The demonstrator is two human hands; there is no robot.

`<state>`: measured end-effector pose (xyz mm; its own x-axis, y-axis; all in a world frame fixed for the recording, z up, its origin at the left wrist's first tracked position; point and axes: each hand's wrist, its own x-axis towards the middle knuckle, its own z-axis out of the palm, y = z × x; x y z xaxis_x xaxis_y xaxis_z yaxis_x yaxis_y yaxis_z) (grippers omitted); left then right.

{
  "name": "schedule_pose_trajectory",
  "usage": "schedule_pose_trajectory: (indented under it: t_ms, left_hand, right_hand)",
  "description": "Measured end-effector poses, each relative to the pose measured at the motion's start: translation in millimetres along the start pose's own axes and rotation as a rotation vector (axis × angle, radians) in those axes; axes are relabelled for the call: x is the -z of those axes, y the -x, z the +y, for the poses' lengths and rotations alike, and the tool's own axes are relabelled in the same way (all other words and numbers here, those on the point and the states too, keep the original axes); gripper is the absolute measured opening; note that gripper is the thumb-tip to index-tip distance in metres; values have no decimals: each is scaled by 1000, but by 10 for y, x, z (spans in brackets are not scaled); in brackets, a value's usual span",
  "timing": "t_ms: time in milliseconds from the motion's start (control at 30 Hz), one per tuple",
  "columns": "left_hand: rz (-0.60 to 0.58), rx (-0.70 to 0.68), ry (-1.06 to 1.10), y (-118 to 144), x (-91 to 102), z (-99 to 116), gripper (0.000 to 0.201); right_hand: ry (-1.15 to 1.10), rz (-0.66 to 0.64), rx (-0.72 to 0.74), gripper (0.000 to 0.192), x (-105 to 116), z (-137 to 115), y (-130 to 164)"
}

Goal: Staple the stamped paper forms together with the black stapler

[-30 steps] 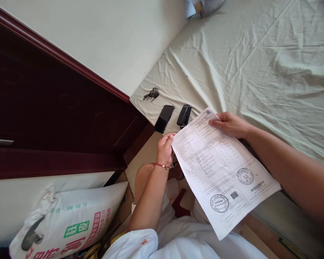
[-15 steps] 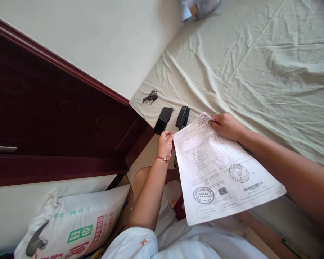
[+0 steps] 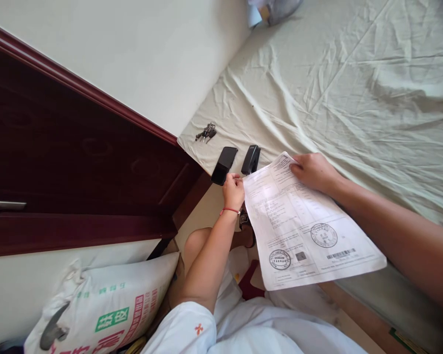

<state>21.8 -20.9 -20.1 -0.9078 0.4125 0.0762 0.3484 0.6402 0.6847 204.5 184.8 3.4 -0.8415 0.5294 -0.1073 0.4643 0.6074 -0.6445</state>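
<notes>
One printed sheet (image 3: 302, 231) between two hands, left (image 3: 233, 189), right (image 3: 313, 171).

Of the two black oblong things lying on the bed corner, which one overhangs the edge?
The flat, glossy black phone, the one nearer the bunch of keys. Its near end juts past the pale sheet's edge; the thicker black stapler beside it lies on the sheet.
</notes>
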Motion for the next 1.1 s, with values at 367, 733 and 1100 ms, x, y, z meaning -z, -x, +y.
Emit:
schedule_pose_trajectory:
  t_ms: [367, 733, 1100]
  left_hand:
    - [27, -128, -99, 36, -18, 54, 21]
    - [-32, -711, -116, 79, 150, 10, 41]
    - [-261, -625, -251, 95, 333, 71, 50]
  right_hand:
    - [65, 30, 4, 23, 73, -34, 28]
    - [31, 18, 27, 22, 106, -18, 33]
    - [60, 106, 32, 21, 100, 27, 17]
